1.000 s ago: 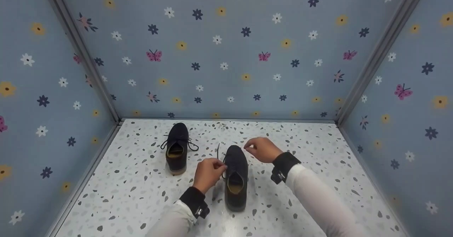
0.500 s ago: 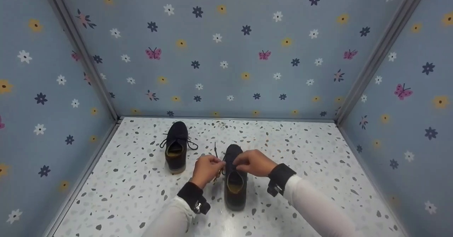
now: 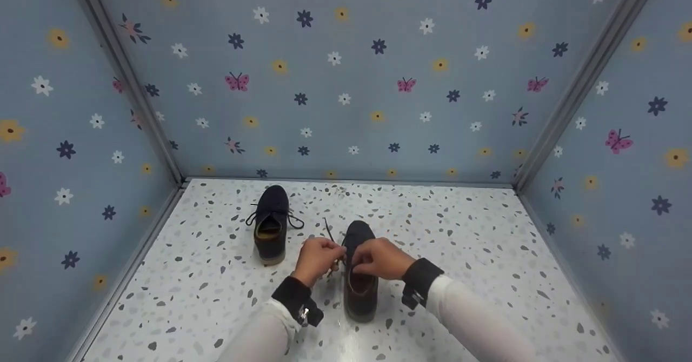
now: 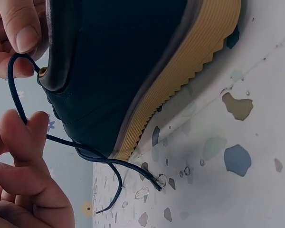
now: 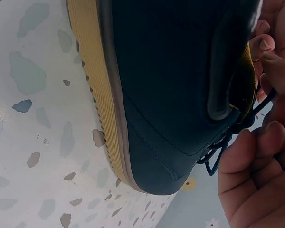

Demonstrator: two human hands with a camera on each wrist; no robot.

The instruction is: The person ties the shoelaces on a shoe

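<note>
A dark lace-up shoe [image 3: 360, 305] stands upright on the floor, toe away from me. My left hand [image 3: 318, 259] is at its left side, pinching a dark shoelace [image 3: 328, 229], whose loose end sticks out past the fingers. My right hand [image 3: 384, 259] is over the shoe's opening and tongue, thumb and finger pinched together. In the left wrist view the shoelace [image 4: 12, 80] runs up in a bend to the thumb and finger of one hand and passes the curled fingers of the other. The right wrist view shows lacing [image 5: 218, 142] beside the right hand [image 5: 256, 175].
To the left stands a second dark shoe [image 3: 270, 243], its lace tied in a bow. Speckled white floor [image 3: 459, 297] lies beneath both shoes. Flowered blue panels [image 3: 346, 81] enclose the back and both sides.
My right hand has come from right of the shoe's toe, leftward and back toward me, to the opening. The left hand stays at the shoe's left side; the loose lace end leans further left.
</note>
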